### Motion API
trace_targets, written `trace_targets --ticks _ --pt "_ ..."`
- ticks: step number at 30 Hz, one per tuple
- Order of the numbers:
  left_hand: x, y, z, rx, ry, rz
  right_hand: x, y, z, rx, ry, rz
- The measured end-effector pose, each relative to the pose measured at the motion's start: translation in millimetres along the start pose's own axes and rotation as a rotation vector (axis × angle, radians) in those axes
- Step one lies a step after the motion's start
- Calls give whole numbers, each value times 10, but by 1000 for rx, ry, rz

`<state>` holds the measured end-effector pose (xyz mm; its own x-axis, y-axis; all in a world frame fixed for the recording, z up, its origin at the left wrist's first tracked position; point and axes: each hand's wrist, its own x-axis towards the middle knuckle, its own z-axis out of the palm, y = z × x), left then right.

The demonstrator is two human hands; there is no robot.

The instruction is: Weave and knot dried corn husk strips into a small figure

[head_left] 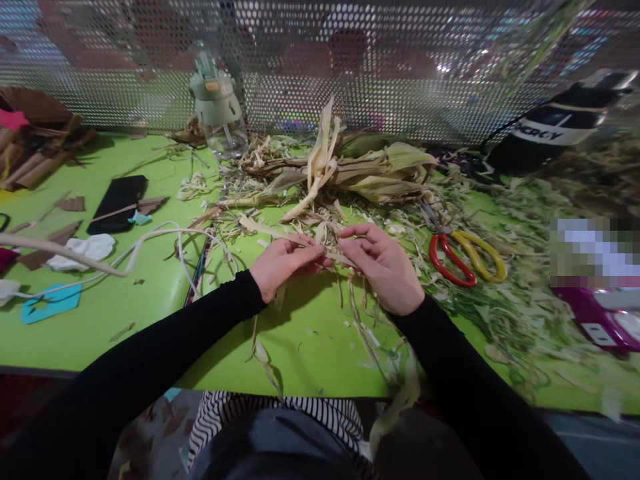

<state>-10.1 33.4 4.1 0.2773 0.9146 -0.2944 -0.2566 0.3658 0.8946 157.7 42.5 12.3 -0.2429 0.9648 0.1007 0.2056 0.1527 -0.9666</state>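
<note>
Near the table's middle, my left hand [290, 261] pinches a pale strip of dried corn husk [261, 228] between thumb and fingers. Close beside it, my right hand [383, 270] has its thumb and fingertips on the same strip, with the fingers curled; its exact grip is partly hidden. Thin husk strands [357, 313] hang below my right hand toward the table edge. Just beyond both hands lies a heap of dried corn husks [385, 170], with a pale upright husk piece [320, 160] on it. Scissors [453, 260] with one red and one yellow handle lie right of my right hand.
A clear bottle [217, 110] and a black bottle [550, 130] stand along the perforated metal screen [300, 73]. A phone [117, 203], a white cable [155, 235] and blue paper [53, 303] lie left. Shredded plant bits [515, 320] and a purple object [595, 320] are right.
</note>
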Motion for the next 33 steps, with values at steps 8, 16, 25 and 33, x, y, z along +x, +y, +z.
trace_targets --ticks 8,16,25,33 --pt "1 61 -41 9 -60 -17 36 83 -45 -211 28 -151" --pt "-21 64 -1 -275 -39 -45 -123 56 192 -1064 -9 -902" --pt "27 53 -65 -123 -82 -36 -45 137 161 -406 195 -460" --pt "29 14 -18 16 -18 111 -28 142 157 -202 86 -158"
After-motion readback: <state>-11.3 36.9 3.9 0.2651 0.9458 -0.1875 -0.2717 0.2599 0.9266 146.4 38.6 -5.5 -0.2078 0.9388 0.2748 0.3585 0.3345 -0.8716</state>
